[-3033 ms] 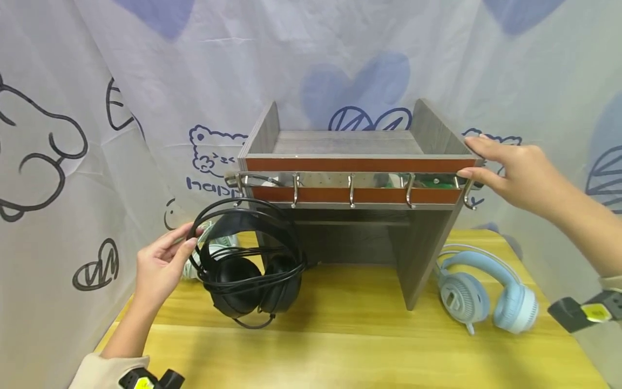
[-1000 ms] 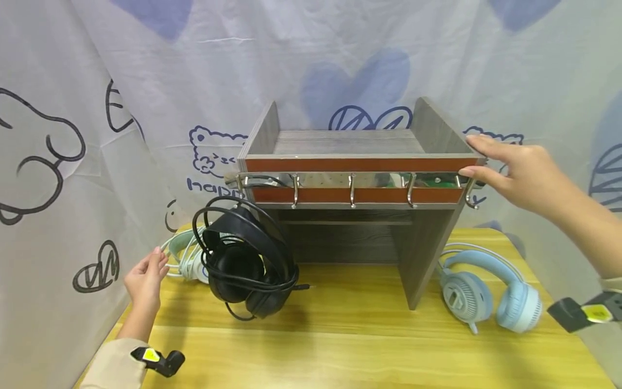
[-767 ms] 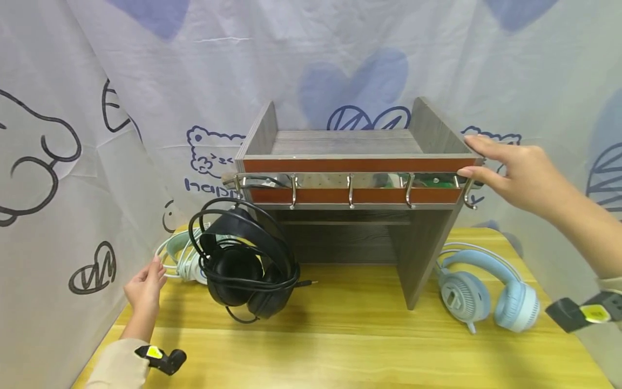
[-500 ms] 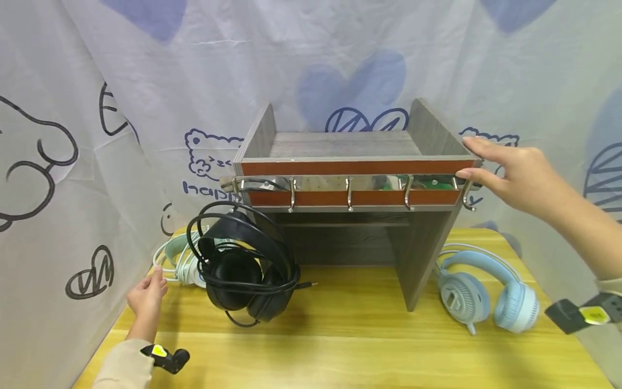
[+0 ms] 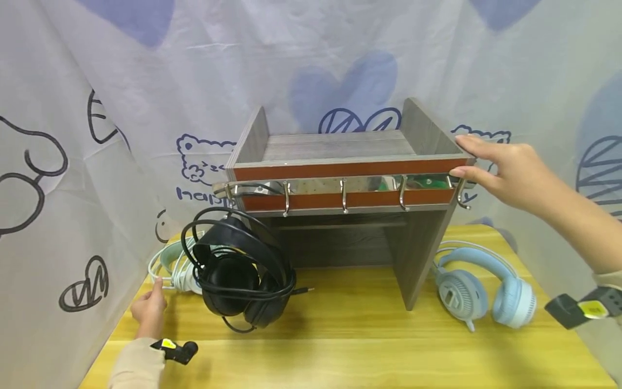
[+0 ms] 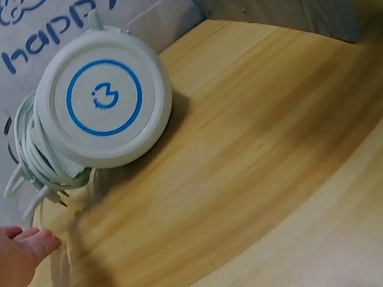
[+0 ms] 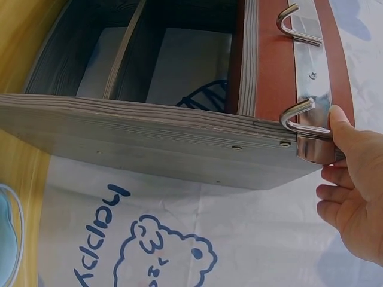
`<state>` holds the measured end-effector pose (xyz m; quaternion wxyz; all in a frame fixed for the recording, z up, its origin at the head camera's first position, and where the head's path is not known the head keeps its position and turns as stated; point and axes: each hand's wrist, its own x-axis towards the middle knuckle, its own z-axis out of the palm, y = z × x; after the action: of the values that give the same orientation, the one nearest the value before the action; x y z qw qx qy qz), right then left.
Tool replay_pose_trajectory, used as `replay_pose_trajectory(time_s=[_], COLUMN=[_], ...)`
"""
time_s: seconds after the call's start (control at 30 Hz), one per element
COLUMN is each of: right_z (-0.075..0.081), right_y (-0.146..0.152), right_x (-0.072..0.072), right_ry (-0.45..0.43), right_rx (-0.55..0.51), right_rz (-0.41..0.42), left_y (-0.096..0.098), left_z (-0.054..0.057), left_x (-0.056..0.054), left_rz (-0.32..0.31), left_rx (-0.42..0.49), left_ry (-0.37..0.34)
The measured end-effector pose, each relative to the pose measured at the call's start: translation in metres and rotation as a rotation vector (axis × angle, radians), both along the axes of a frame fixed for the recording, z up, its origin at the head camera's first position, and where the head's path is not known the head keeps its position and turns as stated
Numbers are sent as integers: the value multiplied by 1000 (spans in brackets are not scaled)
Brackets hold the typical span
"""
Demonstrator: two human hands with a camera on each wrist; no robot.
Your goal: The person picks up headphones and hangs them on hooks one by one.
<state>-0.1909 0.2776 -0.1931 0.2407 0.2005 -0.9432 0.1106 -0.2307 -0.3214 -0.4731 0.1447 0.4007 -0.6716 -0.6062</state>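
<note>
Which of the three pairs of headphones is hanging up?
The black pair: it hangs from the leftmost hook of the grey rack, while the green-and-white pair and the light blue pair lie on the table.

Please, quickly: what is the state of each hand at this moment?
Left hand: open, holding nothing, near the white headphones.
Right hand: holding the gray shelf by its upper front corner.

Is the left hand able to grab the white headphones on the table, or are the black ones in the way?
Probably yes: in the left wrist view, nothing shows between the left hand and the white headphones with their bundled cord. The black headphones hang off to one side.
</note>
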Motion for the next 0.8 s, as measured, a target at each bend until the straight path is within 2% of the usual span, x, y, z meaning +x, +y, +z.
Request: replay_pose_trajectory(time_s=[0.17,0.37,0.53,0.67,0.8], right_z=[5,6,4,3,2], right_y=[-1,-2,-2,0,1], right_x=[-1,0,1,1,0], right_ry=[-48,-49,-72,-54,-27], right_rx=[-12,-9,6,-1,-2], right_rz=[-8,-12,-34,-23,-11], left_y=[0,1,1,3,5], left_z=[-4,-1,2,5,6], left_x=[-3,-10,-15,-20,-26], left_rz=[20,26,14,9,44], left_rx=[72,172,211,239,258], left_ry=[5,13,9,11,-10])
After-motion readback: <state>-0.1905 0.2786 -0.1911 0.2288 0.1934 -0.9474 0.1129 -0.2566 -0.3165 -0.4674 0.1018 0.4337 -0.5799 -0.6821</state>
